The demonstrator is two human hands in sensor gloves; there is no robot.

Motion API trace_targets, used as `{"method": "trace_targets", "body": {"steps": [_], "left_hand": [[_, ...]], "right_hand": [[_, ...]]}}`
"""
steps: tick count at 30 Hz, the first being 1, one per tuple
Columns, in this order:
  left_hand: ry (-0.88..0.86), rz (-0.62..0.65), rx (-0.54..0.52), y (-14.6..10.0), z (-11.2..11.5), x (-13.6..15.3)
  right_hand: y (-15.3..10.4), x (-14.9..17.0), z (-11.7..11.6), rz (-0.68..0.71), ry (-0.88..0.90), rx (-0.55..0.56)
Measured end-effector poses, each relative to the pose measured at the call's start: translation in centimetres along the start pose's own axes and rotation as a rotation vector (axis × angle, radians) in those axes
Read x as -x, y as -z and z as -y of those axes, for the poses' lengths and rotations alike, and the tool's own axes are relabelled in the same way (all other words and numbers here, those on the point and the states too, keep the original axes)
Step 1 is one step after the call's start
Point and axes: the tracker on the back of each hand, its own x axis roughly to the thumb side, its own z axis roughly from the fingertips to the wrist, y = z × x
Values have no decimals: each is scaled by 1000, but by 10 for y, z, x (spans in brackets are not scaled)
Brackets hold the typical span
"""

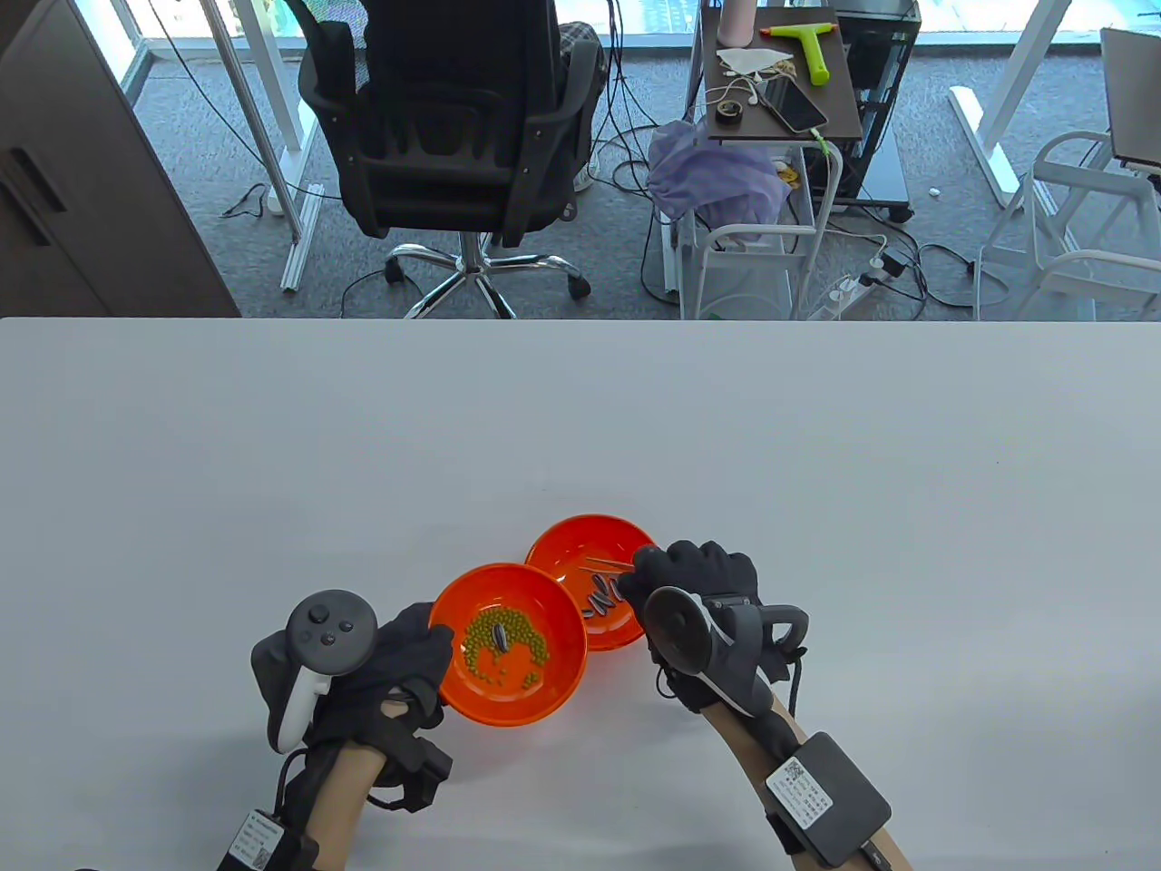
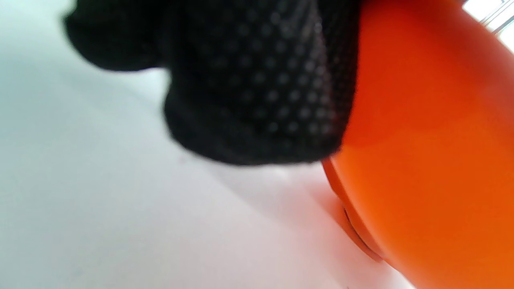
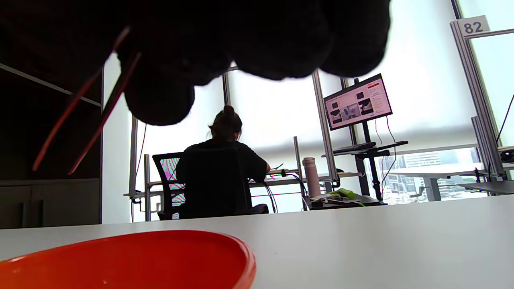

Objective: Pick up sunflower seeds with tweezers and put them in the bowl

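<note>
Two orange bowls stand side by side near the table's front. The near bowl (image 1: 553,676) holds green beans (image 1: 481,655) with a few dark sunflower seeds (image 1: 500,636) among them. The far bowl (image 1: 571,549) holds several striped sunflower seeds (image 1: 600,599). My left hand (image 1: 435,655) grips the near bowl's left rim; its gloved fingers (image 2: 257,88) lie against the bowl's wall (image 2: 421,160). My right hand (image 1: 639,578) holds thin tweezers (image 1: 608,563) over the far bowl. In the right wrist view the tweezers (image 3: 80,116) have their tips apart, with no seed visible between them, above the bowl's rim (image 3: 160,257).
The white table (image 1: 580,435) stretches wide behind and beside the bowls. Beyond its far edge stand an office chair (image 1: 453,118) and a small cart (image 1: 780,82).
</note>
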Motion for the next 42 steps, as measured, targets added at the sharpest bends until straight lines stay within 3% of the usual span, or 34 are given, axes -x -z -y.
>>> {"method": "trace_targets", "body": {"steps": [10,23,42], "left_hand": [[2,4,0,0,1,0],[2,17,5,-1,3,-3],[5,13,12,-2,4,-3]], "right_hand": [[-14,-38,3,140,46,-93],[-28,-58,-11,191,-4,-144],[-29,-58,-5,203,33,-48]]}}
